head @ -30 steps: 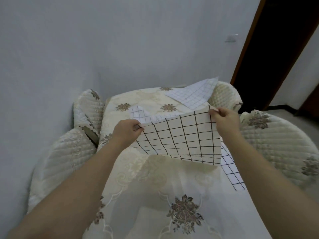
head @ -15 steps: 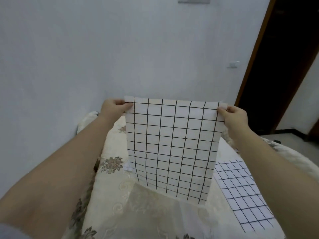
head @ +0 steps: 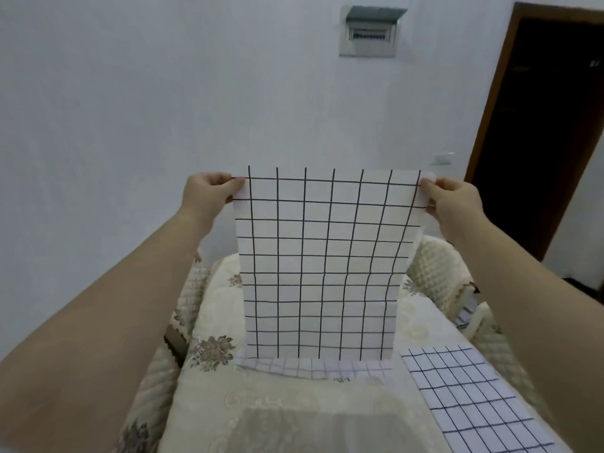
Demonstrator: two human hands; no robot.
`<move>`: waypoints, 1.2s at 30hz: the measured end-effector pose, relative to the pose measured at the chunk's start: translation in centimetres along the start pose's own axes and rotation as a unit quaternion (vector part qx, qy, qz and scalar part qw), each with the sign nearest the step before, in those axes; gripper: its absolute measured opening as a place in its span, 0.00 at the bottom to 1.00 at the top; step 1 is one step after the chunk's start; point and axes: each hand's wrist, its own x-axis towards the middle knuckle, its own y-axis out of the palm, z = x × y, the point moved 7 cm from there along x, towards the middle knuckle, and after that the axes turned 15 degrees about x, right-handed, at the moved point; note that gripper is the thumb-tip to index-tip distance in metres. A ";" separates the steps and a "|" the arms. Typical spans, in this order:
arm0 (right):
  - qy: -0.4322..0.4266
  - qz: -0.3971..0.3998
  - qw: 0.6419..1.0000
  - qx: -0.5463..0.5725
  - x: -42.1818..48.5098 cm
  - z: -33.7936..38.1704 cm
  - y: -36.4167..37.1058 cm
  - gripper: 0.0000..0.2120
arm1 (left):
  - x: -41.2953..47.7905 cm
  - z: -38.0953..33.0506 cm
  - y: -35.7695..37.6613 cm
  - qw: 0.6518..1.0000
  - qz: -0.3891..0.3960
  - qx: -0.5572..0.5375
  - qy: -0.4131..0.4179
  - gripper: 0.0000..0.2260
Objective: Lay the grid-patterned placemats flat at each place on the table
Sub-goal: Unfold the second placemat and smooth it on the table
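A white placemat with a black grid [head: 322,263] hangs upright in the air above the table [head: 294,410]. My left hand [head: 209,191] pinches its top left corner and my right hand [head: 452,199] pinches its top right corner. Its lower edge hovers just over another grid placemat [head: 313,369] that lies on the cream floral tablecloth. A third grid placemat [head: 470,393] lies flat at the table's right side.
Quilted cream chairs stand round the table: one at the left [head: 153,384] and one at the far right [head: 438,269]. A pale wall rises behind, with a grey wall box [head: 371,31] high up. A dark doorway [head: 549,125] opens at the right.
Both hands lifted the gridded placemat from the table up to chest height, so it now hangs vertically. My view has tilted upward toward the wall.
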 end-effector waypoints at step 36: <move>0.141 0.008 0.989 -0.053 -20.8 -13.9 -11.1 0.07 | -22.2 15.3 -2.8 0.987 0.075 0.034 -0.141 0.02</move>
